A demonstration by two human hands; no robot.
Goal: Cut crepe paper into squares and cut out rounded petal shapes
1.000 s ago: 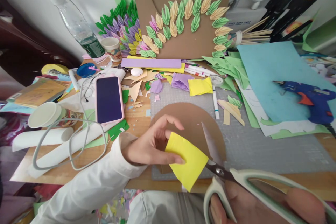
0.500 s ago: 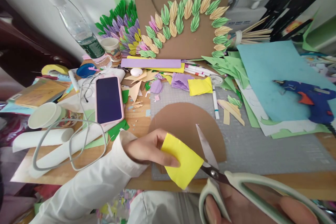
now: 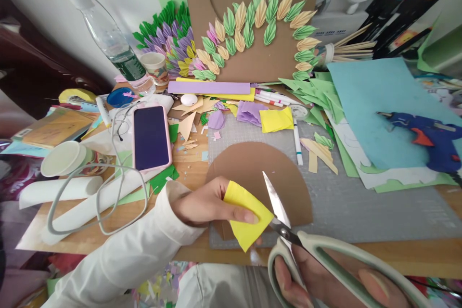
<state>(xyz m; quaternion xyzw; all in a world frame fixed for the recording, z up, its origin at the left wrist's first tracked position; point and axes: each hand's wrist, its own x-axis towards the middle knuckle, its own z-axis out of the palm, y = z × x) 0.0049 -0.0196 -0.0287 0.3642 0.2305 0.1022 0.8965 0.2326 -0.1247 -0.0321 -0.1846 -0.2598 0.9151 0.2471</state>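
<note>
My left hand [image 3: 212, 202] pinches a folded piece of yellow paper [image 3: 245, 228], thumb on top and fingers hidden beneath. Fingers through the pale handles, my right hand [image 3: 325, 274] grips a pair of scissors [image 3: 288, 236]. The scissors' blades are spread apart, one reaching to the paper's right corner and the other pointing up over the cardboard. Behind the hands lies a rounded piece of brown cardboard [image 3: 252, 168] on a grey cutting mat [image 3: 353, 216].
Folded yellow paper [image 3: 277, 119] and purple paper [image 3: 249, 112] lie farther back. A phone [image 3: 151, 137] rests at left beside a looped cable [image 3: 97, 190]. On blue paper [image 3: 361, 86] at right sits a glue gun [image 3: 426, 132]. A cardboard panel [image 3: 249, 67] with pleated leaves stands behind.
The scissors and my right hand have shifted slightly left and up, nearer my left hand. The yellow paper has tilted a little, and my left thumb reaches farther across it.
</note>
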